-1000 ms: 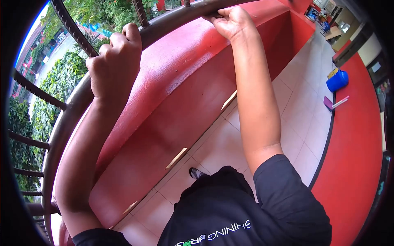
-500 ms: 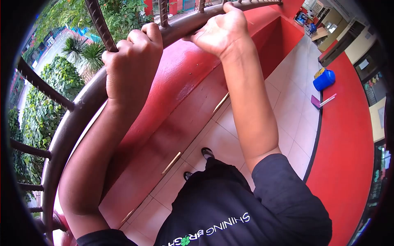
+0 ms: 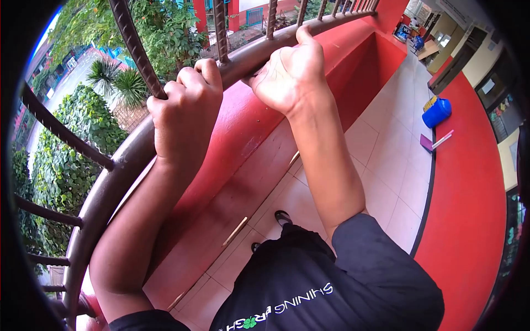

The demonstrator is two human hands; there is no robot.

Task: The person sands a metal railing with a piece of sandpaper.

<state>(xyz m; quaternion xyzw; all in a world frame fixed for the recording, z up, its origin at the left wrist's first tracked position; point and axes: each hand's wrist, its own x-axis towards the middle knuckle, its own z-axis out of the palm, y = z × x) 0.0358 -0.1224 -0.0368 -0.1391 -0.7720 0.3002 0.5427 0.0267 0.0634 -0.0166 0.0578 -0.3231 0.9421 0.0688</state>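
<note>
A thick brown metal railing (image 3: 136, 144) curves across the left and top of the view, with twisted bars (image 3: 132, 47) rising from it. My left hand (image 3: 186, 113) is closed over the railing, knuckles up, beside one of these bars. Farther along, my right hand (image 3: 292, 77) grips the same railing with its palm turned up toward me. Its thumb points up against the rail, and its fingertips are hidden. Below the railing runs a glossy red ledge (image 3: 234, 129).
Pale floor tiles (image 3: 281, 190) run along the walkway under me. A blue bin (image 3: 436, 113) and a purple dustpan (image 3: 426, 143) stand by the red wall (image 3: 469, 209) at right. Leafy shrubs (image 3: 72, 149) grow beyond the railing.
The view has tilted up a little, so the railing and both hands sit lower in it. My right hand is slightly closer to my left. Both hands are still on the railing.
</note>
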